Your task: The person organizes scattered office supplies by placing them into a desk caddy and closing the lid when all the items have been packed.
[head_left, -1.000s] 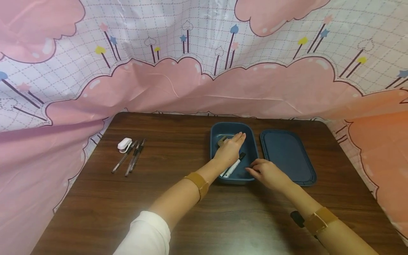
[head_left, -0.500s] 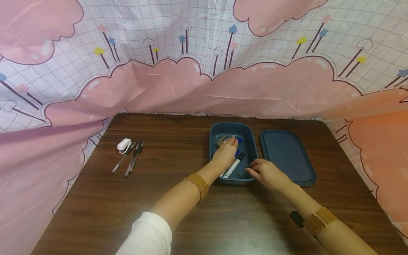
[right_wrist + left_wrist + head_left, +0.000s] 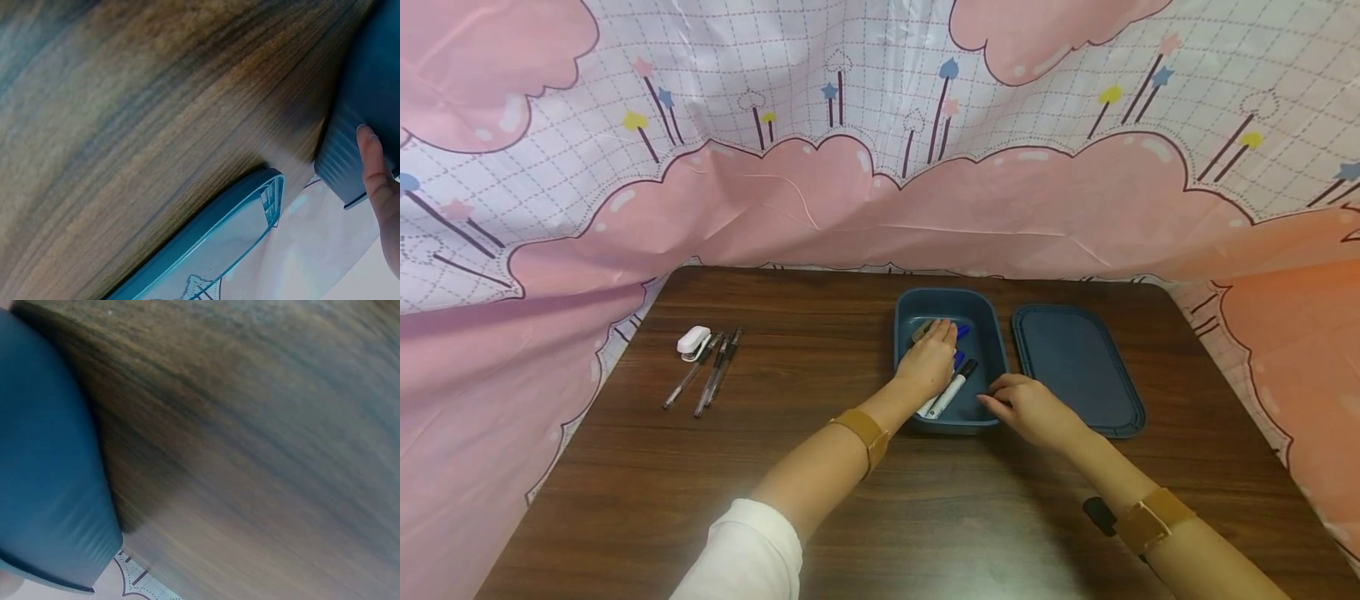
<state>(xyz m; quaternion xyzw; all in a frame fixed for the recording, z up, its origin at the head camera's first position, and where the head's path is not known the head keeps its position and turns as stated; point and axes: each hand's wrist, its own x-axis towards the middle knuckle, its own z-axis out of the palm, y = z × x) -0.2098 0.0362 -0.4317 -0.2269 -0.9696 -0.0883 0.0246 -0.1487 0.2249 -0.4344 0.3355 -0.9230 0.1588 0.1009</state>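
Box (image 3: 955,427): far rim near table (image 3: 820,333) edge | Lid (image 3: 1078,371): right of box, narrow gap | Left hand (image 3: 928,358): inside box, fingers extended, together, over markers (image 3: 951,397) | Right hand (image 3: 1030,406): clamped on box's near-right rim

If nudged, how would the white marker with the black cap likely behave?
The black-capped marker would probably stay stiff, given its straight barrel. That barrel looks round, so it may roll, though the walls of the blue box around it should stop it. Being slim, it is likely light.
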